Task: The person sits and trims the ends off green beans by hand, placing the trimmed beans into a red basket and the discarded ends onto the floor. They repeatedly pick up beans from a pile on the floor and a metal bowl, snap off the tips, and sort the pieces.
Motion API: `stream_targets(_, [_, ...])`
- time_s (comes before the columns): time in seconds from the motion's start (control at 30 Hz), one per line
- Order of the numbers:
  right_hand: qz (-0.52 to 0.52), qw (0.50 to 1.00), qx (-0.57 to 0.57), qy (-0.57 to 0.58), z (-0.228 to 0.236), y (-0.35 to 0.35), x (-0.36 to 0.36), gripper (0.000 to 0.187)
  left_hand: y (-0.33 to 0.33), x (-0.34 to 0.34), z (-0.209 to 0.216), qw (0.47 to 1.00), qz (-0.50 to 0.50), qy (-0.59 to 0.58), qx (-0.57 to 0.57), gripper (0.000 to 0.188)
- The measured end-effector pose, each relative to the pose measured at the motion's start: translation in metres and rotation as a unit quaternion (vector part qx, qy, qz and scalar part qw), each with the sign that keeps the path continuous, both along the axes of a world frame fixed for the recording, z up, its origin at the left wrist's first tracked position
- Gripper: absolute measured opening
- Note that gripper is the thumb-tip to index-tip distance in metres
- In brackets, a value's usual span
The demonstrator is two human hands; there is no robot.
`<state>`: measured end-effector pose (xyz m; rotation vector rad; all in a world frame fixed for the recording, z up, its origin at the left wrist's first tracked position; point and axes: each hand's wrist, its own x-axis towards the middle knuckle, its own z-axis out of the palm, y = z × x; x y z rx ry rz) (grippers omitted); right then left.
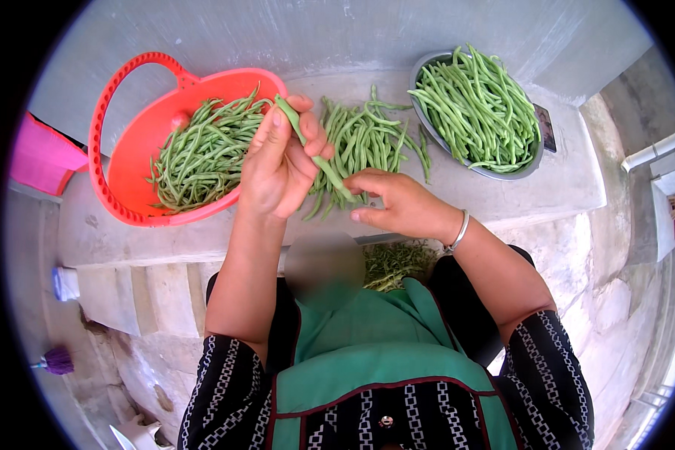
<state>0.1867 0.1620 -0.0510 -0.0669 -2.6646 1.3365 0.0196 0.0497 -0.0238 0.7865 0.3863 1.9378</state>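
My left hand [281,161] is raised, palm partly up, with its thumb and fingers closed on a long green bean [316,159]. The bean slants down to the right. At its lower end my right hand [397,199] has thumb and forefinger close around the tip; whether they pinch it I cannot tell for sure. A silver bangle circles my right wrist. Behind my hands, a loose heap of green beans [367,139] lies on the grey concrete ledge [502,199].
A red plastic basket [131,169] with a tall handle holds more beans at the left. On the right stands a grey bowl [529,166] heaped with beans, a phone-like flat object [545,127] beside it. Below the ledge sit green scraps [397,262]. A wall rises behind.
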Motion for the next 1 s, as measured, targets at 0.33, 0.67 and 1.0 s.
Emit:
stream_targets(0.33, [0.006,0.998,-0.016,-0.055,0.0,0.001,0.003,0.025,-0.001,0.004,0.003,0.998,0.008,0.067,-0.006,0.025])
stream_targets(0.67, [0.091,0.953,-0.276,-0.092,-0.009,0.008,-0.001,0.042,-0.002,-0.031,0.002,0.968,-0.027,-0.237,0.082,0.025])
stream_targets(1.0, [0.058,0.924,-0.369,-0.083,0.001,-0.003,-0.003,0.022,-0.007,-0.058,-0.015,0.956,0.065,-0.274,0.078,0.023])
